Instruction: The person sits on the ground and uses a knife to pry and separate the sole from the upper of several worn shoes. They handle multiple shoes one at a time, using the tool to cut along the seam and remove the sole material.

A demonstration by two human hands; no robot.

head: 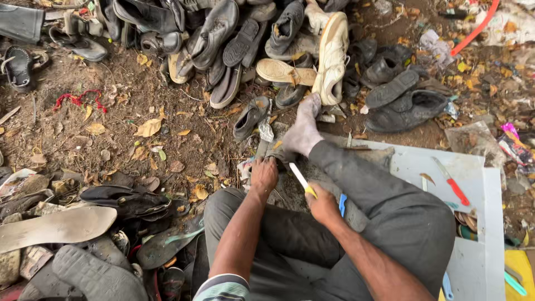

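I sit on the ground with my right leg stretched forward and my foot in a grey sock. My left hand presses down on a dark shoe piece lying by my foot. A thin white tool with a yellow grip is held in my right hand, its tip pointing at the piece. A blue object sticks out beside my right wrist.
A heap of worn shoes fills the far side, and more soles and sandals lie at the left. A white board under my leg carries a red-handled knife. Dirt with dry leaves lies between.
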